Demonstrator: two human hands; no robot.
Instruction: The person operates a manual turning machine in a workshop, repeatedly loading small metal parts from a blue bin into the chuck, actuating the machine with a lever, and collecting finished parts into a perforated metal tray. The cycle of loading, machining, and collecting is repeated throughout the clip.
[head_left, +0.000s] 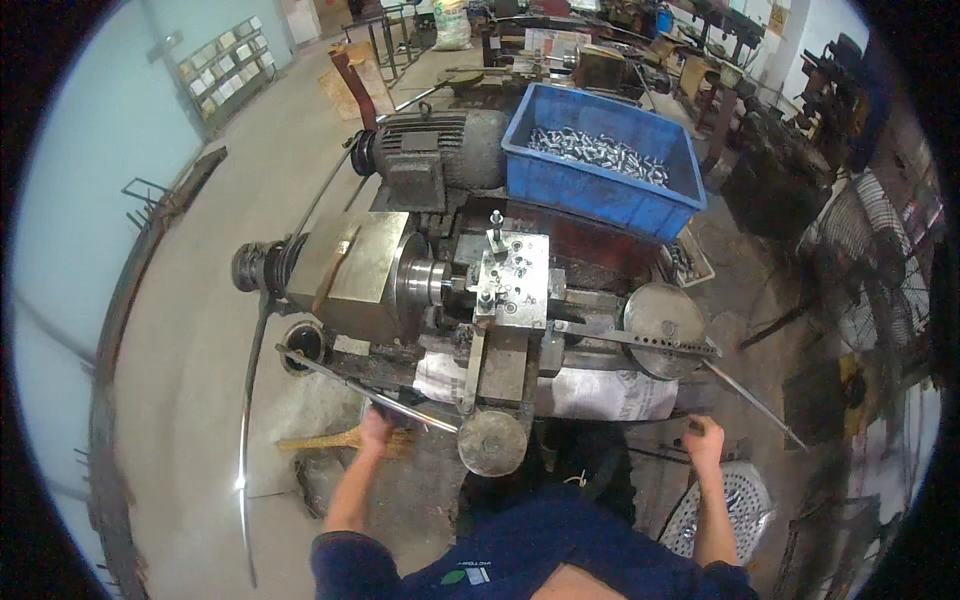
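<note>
My left hand [375,432] is at the left front of a small metal lathe, just below a slanting steel lever rod [365,392]. Its fingers are mostly hidden, and a dark patch shows at their tips. The rod runs to a round metal disc [492,443] at the front. My right hand [704,440] is raised off the lathe's right front, its fingers curled in; whatever they hold is hidden. Below that hand lies a pale perforated basket [760,500] with shiny metal pieces. At the lathe's middle, the chuck [425,282] faces a tool block [515,285] with bolts.
A blue bin [605,195] of small shiny metal parts stands behind the lathe, beside an electric motor [435,150]. A wooden-handled brush [335,270] lies on the headstock cover. A second disc with a perforated bar [662,330] is at right. A fan [875,255] stands further right.
</note>
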